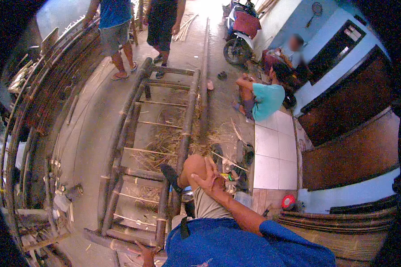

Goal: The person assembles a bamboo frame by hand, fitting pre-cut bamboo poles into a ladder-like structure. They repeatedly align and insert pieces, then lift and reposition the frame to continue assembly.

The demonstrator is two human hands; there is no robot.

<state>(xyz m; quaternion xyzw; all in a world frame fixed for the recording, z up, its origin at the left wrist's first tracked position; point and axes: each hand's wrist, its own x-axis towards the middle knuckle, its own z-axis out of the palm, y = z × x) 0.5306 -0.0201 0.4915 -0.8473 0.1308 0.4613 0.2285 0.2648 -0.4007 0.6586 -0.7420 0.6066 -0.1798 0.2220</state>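
Note:
My right hand (208,184) lies on my raised knee with its fingers stretched out and nothing in it. Low in the view, my left hand (146,254) is beside the near end of a long dark bamboo frame (186,129); its visible fingers are spread. Whether it touches the bamboo I cannot tell. The frame has thick side poles, a few thick crossbars and several thin pale slats across it. My foot in a dark shoe (170,177) rests against its right-hand pole. Loose shavings (162,144) lie beneath and beside the frame.
Stacked bamboo poles (53,95) line the left side. Two people (116,31) stand beyond the frame. A person in a teal shirt (267,100) sits at the right, near another seated person. A parked motorbike (238,38) stands farther back. White floor tiles (276,147) run along the right wall.

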